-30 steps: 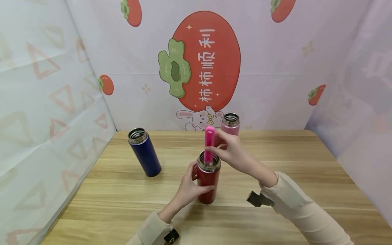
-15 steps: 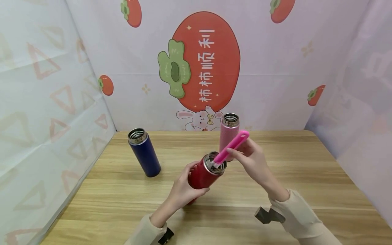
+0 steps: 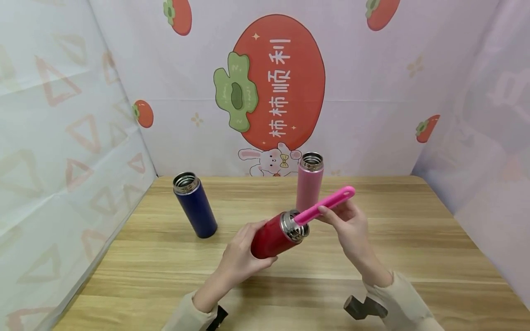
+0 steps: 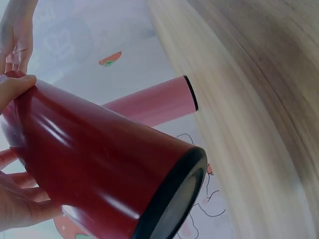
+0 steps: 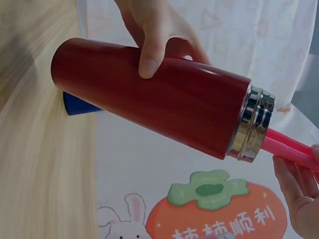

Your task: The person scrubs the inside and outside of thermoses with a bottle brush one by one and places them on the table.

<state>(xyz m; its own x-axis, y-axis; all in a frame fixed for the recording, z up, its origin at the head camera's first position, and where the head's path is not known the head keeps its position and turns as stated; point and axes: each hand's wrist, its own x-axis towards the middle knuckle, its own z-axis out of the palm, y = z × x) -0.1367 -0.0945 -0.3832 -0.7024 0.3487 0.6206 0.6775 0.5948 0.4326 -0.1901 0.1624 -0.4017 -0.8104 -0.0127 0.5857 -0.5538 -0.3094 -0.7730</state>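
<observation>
Red cylindrical metal flask (image 3: 271,238) held tilted, mouth towards your right hand (image 3: 352,227)

Item location: the flask is in front of you, over the wood-grain tabletop (image 3: 145,276), gripped by your left hand (image 3: 240,255). Its underside shows in the left wrist view, so I judge it to be lifted off the surface.

Left hand: spread to the girth of the body and curled round it, thumb on one side, fingers on the other. Right hand: thumb and fingers brought nearly together, pinching a long pink plastic-looking handle (image 3: 325,204) with a hole at its free end.

Governing relation: the flask's long axis slants, base towards your left hand, shiny steel-coloured neck (image 5: 251,124) to the right and higher. The handle leaves the mouth along nearly the same line, its free end pointing up and away to your right. In my judgement any movement of the handle turns on keeping those two axes aligned. Your left hand is the nearer to the flask, being on it; your right stands just beyond the mouth, apart from the red body. What the handle carries inside cannot be seen, and contact with the rim cannot be confirmed.

Surroundings: one blue cylindrical flask (image 3: 195,209) stands to your left, uncapped. One light pink cylindrical flask (image 3: 308,186), also uncapped, stands behind the handle.
</observation>
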